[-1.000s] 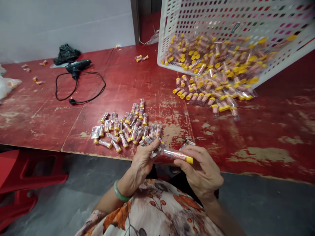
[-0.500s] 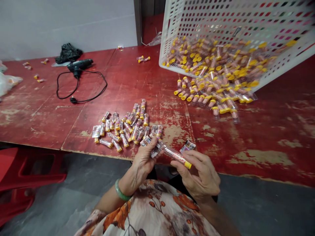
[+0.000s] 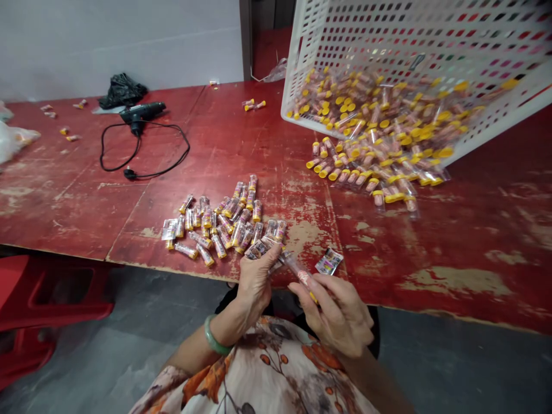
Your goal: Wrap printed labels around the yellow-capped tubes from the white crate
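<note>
My left hand (image 3: pixel 255 283) is closed on small printed plastic sleeves (image 3: pixel 257 249), thumb on top. My right hand (image 3: pixel 340 316) grips a clear tube (image 3: pixel 302 276) with a yellow cap and pinkish contents. Its clear end points up and left, at the sleeves by my left fingertips; whether it is inside one I cannot tell. A loose printed sleeve (image 3: pixel 329 261) lies on the table just beyond my right hand. Beyond my left hand is a pile of tubes in printed sleeves (image 3: pixel 224 224), with yellow caps.
A tilted white crate (image 3: pixel 290 86) spills many yellow-capped tubes (image 3: pixel 383 155) onto the worn red table (image 3: pixel 241 144). A black heat gun (image 3: pixel 142 113) with its cord lies near a black plastic bag (image 3: pixel 122 91). A red stool (image 3: pixel 26 287) stands at the lower left.
My right hand has moved left with the tube, closer to my left hand, and its fingers now cover more of the capped end. The loose sleeve shows more fully.
</note>
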The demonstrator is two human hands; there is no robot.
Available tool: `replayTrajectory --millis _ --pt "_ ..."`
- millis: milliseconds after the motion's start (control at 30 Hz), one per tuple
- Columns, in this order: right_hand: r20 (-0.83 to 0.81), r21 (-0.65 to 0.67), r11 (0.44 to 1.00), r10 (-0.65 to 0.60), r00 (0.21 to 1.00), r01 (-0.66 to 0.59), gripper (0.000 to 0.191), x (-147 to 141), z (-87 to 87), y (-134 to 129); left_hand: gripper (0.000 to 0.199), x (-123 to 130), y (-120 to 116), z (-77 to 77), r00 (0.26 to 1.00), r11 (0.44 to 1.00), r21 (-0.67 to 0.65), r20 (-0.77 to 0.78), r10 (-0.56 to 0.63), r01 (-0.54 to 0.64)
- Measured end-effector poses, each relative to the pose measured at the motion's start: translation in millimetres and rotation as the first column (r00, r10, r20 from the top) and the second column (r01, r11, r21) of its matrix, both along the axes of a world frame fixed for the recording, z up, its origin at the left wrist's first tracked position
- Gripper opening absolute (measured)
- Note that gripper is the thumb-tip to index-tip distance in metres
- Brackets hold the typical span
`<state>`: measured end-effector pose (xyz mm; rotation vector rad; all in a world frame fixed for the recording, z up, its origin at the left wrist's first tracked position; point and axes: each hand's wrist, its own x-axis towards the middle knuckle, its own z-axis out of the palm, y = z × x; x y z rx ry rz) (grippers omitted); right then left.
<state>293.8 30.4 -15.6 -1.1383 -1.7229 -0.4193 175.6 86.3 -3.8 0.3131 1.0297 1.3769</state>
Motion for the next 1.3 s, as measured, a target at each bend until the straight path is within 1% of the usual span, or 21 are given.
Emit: replayTrajectory --millis 133,200,300,367,467,567,633,700,767,833,900,933,967,1000,1033,1067,1100,1133,1200,1233,1300 --pt "-0.148 -0.017 0.999 -0.038 0.988 0.036 0.045 -5.2 0.0 0.7 0.031 -1.1 -2.1 -2.0 1.0 1.0 0.016 0.0 0.014 -0.014" --pt "-0.234 -0.016 1.0 -0.03 0.972 0.027 0.04 -6.8 0.1 3.8 0.032 -2.3 -3.7 -1.8 1.0 1.0 0.015 -0.002 0.016 -0.016" --pt "-0.369 -0.034 0.999 0.0 0.93 -0.013 0.032 -9.3 -2.8 9.3 0.033 -3.9 -6.2 -0.3 0.999 0.999 -0.021 0.006 -0.046 0.046" --pt "-0.408 -0.033 0.999 0.004 0.913 -0.019 0.032 -11.6 -8.1 11.2 0.036 -5.0 -7.0 0.4 0.997 0.996 -0.039 0.013 -0.081 0.081" --pt "-0.397 -0.061 0.997 0.015 0.918 -0.043 0.034 -14.7 -20.2 9.5 0.035 -7.8 -6.3 0.5 0.996 0.995 -0.034 0.004 -0.09 0.09" --pt "-0.358 -0.167 0.974 0.084 0.93 -0.152 0.039 -16.3 -32.0 5.5 0.034 -11.6 -5.0 1.4 0.999 0.999 0.001 -0.001 -0.052 0.052" --pt "-0.342 -0.192 0.962 0.119 0.932 -0.193 0.043 -17.6 -36.6 4.6 0.037 -13.3 -5.8 2.5 1.0 0.999 0.021 0.005 -0.029 0.029" --pt "-0.331 -0.13 0.976 0.125 0.935 -0.176 0.045 -19.3 -37.8 6.4 0.037 -13.9 -8.0 2.9 0.997 0.997 0.015 0.014 -0.071 0.071" --pt "-0.296 -0.063 0.984 0.142 0.945 -0.167 0.047 -20.4 -35.5 11.1 0.033 -14.0 -10.6 2.0 0.988 0.989 0.007 0.032 -0.151 0.151" --pt "-0.266 -0.05 0.978 0.184 0.946 -0.204 0.046 -18.4 -30.6 18.1 0.03 -14.8 -11.9 0.4 0.978 0.979 0.012 0.042 -0.206 0.205" --pt "-0.316 -0.131 0.948 0.239 0.918 -0.291 0.041 -12.5 -23.6 26.2 0.028 -17.4 -11.3 -0.7 0.974 0.975 0.007 0.038 -0.223 0.223" --pt "-0.378 -0.188 0.914 0.272 0.885 -0.36 0.039 -8.4 -19.8 30.0 0.028 -19.2 -10.6 -0.9 0.972 0.972 -0.001 0.033 -0.233 0.233" --pt "-0.453 -0.241 0.862 0.306 0.838 -0.445 0.037 -4.1 -15.9 33.4 0.028 -21.1 -9.7 -0.9 0.968 0.968 -0.012 0.03 -0.249 0.249" --pt "-0.519 -0.284 0.799 0.337 0.786 -0.53 0.034 -0.1 -12.3 36.2 0.028 -22.8 -8.9 -0.7 0.964 0.964 -0.021 0.03 -0.264 0.265" --pt "-0.564 -0.308 0.742 0.361 0.742 -0.595 0.03 3.3 -9.0 38.2 0.028 -24.2 -8.4 -0.4 0.96 0.96 -0.025 0.034 -0.277 0.278" --pt "-0.584 -0.319 0.708 0.378 0.719 -0.63 0.027 5.7 -6.3 39.3 0.027 -25.2 -8.1 -0.2 0.957 0.957 -0.025 0.037 -0.287 0.288" --pt "-0.58 -0.315 0.707 0.385 0.719 -0.633 0.024 6.8 -4.3 39.7 0.026 -25.7 -8.1 0.0 0.954 0.955 -0.021 0.04 -0.296 0.297" --pt "-0.559 -0.303 0.733 0.38 0.737 -0.609 0.024 6.8 -3.1 39.4 0.025 -25.7 -8.4 0.0 0.951 0.952 -0.015 0.042 -0.305 0.306" --pt "-0.505 -0.251 0.806 0.363 0.783 -0.536 0.027 4.1 -2.7 37.8 0.023 -25.1 -9.4 -0.3 0.944 0.945 -0.008 0.046 -0.326 0.326" --pt "-0.487 -0.221 0.83 0.36 0.796 -0.511 0.028 2.2 -3.2 36.8 0.023 -24.8 -10.0 -0.6 0.941 0.942 -0.009 0.049 -0.336 0.337" --pt "-0.472 -0.194 0.85 0.356 0.806 -0.489 0.03 -0.7 -4.4 35.6 0.024 -24.7 -10.7 -1.1 0.935 0.936 -0.019 0.057 -0.35 0.351"
